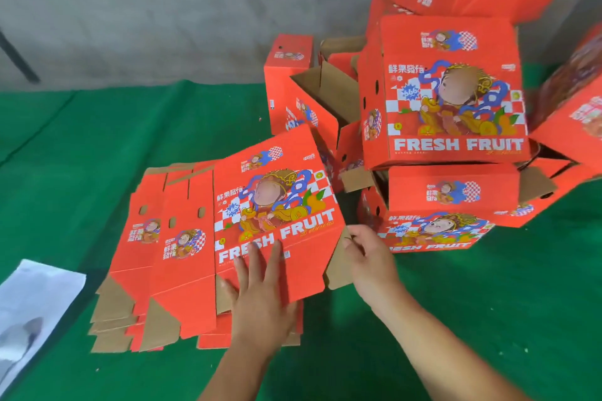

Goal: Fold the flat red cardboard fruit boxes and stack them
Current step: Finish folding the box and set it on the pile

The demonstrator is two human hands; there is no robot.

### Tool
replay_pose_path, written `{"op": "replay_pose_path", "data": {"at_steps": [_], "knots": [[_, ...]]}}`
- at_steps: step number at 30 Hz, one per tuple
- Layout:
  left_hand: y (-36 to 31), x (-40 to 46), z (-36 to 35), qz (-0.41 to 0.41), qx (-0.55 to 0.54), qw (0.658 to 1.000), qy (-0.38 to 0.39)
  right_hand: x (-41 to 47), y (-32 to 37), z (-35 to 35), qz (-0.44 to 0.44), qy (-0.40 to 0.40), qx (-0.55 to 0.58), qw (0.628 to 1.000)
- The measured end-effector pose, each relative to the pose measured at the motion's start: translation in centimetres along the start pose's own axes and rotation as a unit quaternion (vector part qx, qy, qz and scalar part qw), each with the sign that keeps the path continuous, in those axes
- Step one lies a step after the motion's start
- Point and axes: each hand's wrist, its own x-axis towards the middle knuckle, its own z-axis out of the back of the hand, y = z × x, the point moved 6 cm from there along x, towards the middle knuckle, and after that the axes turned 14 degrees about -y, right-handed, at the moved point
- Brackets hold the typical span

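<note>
Both hands (260,296) on top flat box (277,205).

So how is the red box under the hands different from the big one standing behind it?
The top flat box lies collapsed on a pile of flat ones, while the folded box stands as a full cube atop another box. The flat box shows loose brown flaps along its near edge; the folded box shows closed faces. The left hand presses the flat box and the right hand grips its edge; nothing touches the folded box. Both carry the same FRESH FRUIT print.
</note>
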Motion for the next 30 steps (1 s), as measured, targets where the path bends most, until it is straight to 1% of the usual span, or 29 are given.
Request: {"op": "replay_pose_path", "data": {"at_steps": [4, 7, 10, 13, 15, 16, 18, 21, 24, 26, 28, 30], "knots": [[-2.3, 0.4, 2.3, -0.021, -0.019, 0.999, -0.037, 0.7, 2.3, 2.2, 0.056, -0.025, 0.006, 0.998], [-4.8, 0.5, 4.2, -0.021, -0.097, 0.994, -0.036, 0.7, 4.5, 4.1, 0.076, -0.029, 0.050, 0.995], [-7.6, 0.0, 5.8, -0.013, -0.201, 0.978, -0.054, 0.3, 6.6, 6.4, 0.068, -0.039, 0.121, 0.990], [-10.6, -0.7, 6.1, -0.006, -0.284, 0.956, -0.068, 0.3, 7.4, 8.9, 0.046, -0.051, 0.200, 0.977], [-12.8, -1.2, 5.9, -0.001, -0.331, 0.940, -0.076, 0.1, 7.3, 10.3, 0.028, -0.034, 0.259, 0.965], [-14.0, -1.4, 5.8, -0.002, -0.353, 0.932, -0.077, -0.1, 7.1, 10.9, 0.023, -0.024, 0.267, 0.963], [-16.7, -1.9, 5.4, -0.005, -0.385, 0.920, -0.074, -0.4, 6.3, 12.0, 0.031, -0.026, 0.233, 0.972], [-20.6, -2.9, 4.6, -0.021, -0.394, 0.916, -0.076, -0.2, 4.9, 14.2, 0.043, -0.042, 0.185, 0.981], [-24.2, -3.6, 3.8, -0.020, -0.410, 0.909, -0.067, 0.8, 4.3, 17.3, 0.065, -0.065, 0.141, 0.986], [-26.5, -3.9, 3.8, -0.015, -0.442, 0.895, -0.058, 1.4, 4.7, 19.1, 0.099, -0.056, 0.122, 0.986], [-28.9, -4.2, 4.0, -0.006, -0.487, 0.872, -0.050, 2.0, 5.8, 20.6, 0.142, -0.043, 0.105, 0.983], [-31.4, -4.6, 4.6, -0.010, -0.506, 0.860, -0.066, 2.7, 6.7, 22.0, 0.169, -0.043, 0.077, 0.982]]}}
